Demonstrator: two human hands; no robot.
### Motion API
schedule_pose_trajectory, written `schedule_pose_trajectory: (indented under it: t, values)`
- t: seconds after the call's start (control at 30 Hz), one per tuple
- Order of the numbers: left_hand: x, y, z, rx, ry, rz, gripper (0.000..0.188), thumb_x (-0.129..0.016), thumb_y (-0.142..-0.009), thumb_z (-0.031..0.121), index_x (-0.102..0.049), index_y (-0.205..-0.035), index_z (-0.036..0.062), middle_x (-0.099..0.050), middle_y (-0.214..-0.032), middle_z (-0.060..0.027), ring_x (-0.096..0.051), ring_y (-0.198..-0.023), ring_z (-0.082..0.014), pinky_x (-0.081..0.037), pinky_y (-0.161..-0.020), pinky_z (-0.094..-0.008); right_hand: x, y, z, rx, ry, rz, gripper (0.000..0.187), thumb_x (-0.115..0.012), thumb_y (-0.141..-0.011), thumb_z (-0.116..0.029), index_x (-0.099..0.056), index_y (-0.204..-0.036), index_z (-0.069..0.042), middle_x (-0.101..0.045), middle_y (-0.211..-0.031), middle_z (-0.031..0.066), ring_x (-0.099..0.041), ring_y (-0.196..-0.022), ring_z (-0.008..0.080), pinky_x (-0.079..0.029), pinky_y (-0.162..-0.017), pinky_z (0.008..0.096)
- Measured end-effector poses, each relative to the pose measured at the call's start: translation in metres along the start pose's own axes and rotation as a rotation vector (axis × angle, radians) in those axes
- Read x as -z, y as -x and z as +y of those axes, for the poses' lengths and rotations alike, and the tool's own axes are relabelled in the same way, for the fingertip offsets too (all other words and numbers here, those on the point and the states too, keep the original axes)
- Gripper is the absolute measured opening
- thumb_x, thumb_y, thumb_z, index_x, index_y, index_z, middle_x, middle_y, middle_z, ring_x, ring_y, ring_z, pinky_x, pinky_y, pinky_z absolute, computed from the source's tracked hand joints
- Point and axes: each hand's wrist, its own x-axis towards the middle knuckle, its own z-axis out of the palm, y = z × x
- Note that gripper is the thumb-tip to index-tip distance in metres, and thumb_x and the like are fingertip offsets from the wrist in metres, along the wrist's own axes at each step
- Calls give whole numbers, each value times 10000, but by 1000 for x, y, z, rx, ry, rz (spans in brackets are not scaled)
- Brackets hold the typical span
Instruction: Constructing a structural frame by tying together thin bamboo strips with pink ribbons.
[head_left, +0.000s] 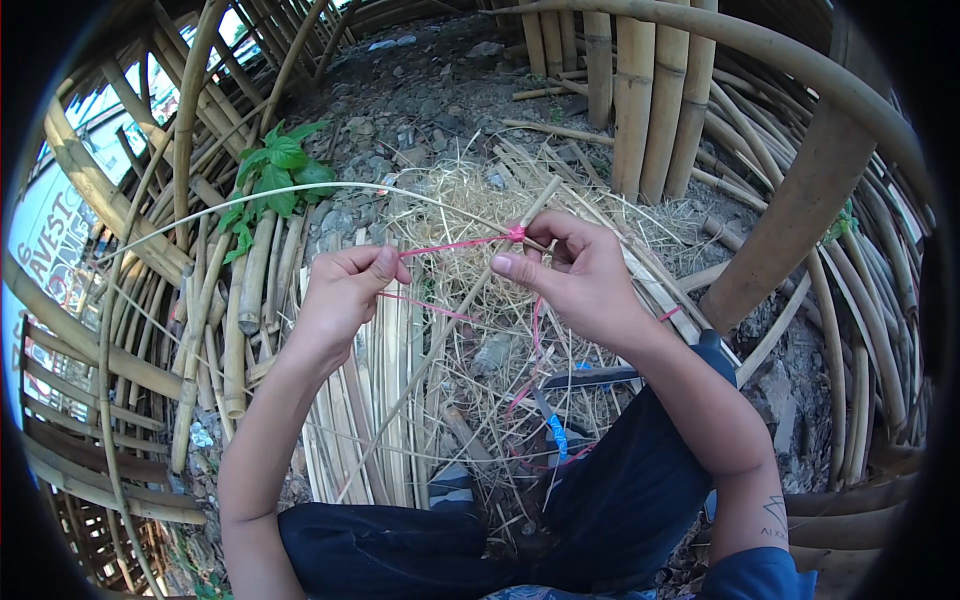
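Pinched in my left hand [340,290] is a pink plastic string [450,245], pulled taut toward the right. It runs to a pink knot [516,233] wrapped where thin bamboo strips cross. My right hand [590,275] grips the strips beside that knot, thumb and fingers closed. One bamboo strip [435,345] slants down toward my lap; another long strip [300,187] bows out to the left. A loose tail of the string hangs below my right hand. Between my knees lies a blade [590,378], and near it a tool part wrapped in blue tape [557,435].
Split bamboo slats [395,400] lie in a bundle at left of my legs. Straw-like shavings [470,190] cover the ground ahead. Thick bamboo poles [634,110] stand at the far right, one leaning close to my right arm. A green leafy plant [278,175] grows at left.
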Motion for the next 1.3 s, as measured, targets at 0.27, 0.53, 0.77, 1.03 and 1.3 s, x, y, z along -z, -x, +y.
schedule_pose_trajectory:
  t: [0.27,0.53,0.77,1.03,1.3]
  values:
    - [5,-26,-18,125,113,96,335,-581,-954,324,-638,-807,28,-300,-531,89,-211,-439,-34,-150,-414,-221,-3,5,-10,-94,-183,-96,205,-707,-860,-162,-673,-975,5,-494,-681,-64,-386,-596,15,-315,-521,213]
    - [-55,-72,-53,17,160,-71,254,-606,-924,231,-666,-823,5,-613,-673,-27,-565,-551,-88,-432,-463,-217,-27,16,-15,-8,-404,-258,455,-674,-873,-74,-528,-1288,41,-525,-783,-55,-447,-688,9,-377,-609,189]
    - [-85,-101,-58,-423,-474,-284,200,-749,-724,200,-731,-836,35,-687,-705,-89,-652,-657,-156,-511,-620,-323,-34,16,-12,22,-412,-213,403,-662,-886,-59,-537,-1253,54,-608,-880,1,-531,-779,30,-442,-694,189]
    - [-78,-78,-22,-505,-429,-278,254,-660,-861,316,-747,-980,108,-616,-964,-127,-547,-986,-266,-433,-879,-368,6,2,-3,-302,-883,-700,251,-545,-962,-145,-559,-1132,39,-675,-956,174,-626,-703,114,-461,-500,195]
    - [-48,28,19,-362,268,-434,276,-550,-953,199,-587,-1137,-3,-565,-1040,-82,-551,-881,-147,-446,-844,-307,16,1,-16,-256,-620,-552,243,-499,-992,-219,-535,-1008,21,-659,-892,169,-657,-756,178,-526,-509,248]
